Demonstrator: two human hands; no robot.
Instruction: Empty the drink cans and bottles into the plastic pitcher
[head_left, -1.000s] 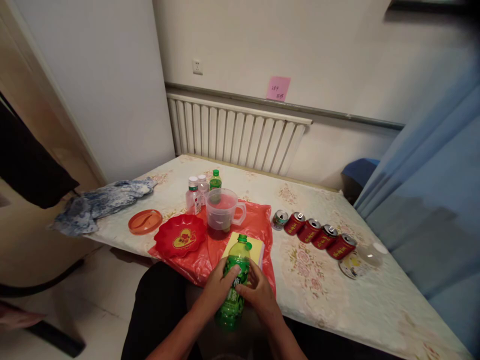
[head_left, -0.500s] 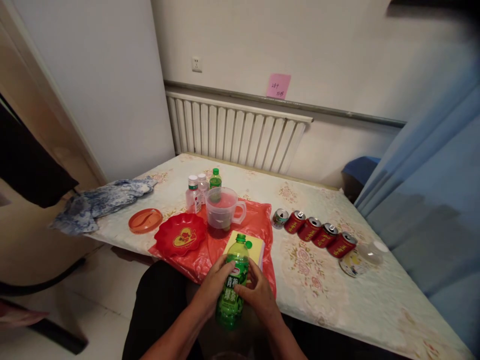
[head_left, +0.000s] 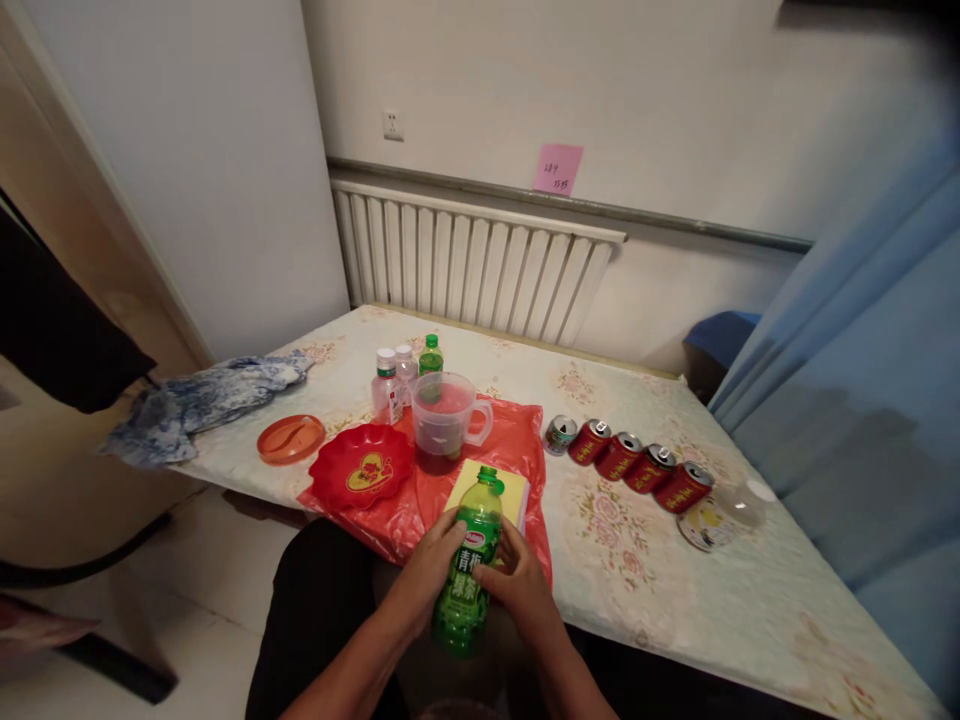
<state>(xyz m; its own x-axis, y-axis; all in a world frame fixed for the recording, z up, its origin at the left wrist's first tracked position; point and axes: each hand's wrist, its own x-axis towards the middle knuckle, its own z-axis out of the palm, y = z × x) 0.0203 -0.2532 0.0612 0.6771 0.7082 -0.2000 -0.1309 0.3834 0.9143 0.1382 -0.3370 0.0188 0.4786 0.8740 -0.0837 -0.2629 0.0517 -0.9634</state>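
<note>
— At the near edge of the desk (head_left: 675, 590), what have we got?
— Our left hand (head_left: 427, 575) and right hand (head_left: 521, 590) are both wrapped round a green bottle (head_left: 469, 570), one on each side. It stands upright, cap on, just short of the edge.
— And past it?
— A yellow pad (head_left: 514, 492) on a red bag (head_left: 517, 440), then a jug (head_left: 442, 420), a red plate (head_left: 360, 468) to its left, and cans (head_left: 634, 462) lying in a row to the right.

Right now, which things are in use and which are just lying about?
In hand: green plastic tea bottle, held by left hand and right hand.
Lying about: clear plastic jug, red scalloped plastic dish, orange round plate, red drink cans, blue patterned cloth.
</note>
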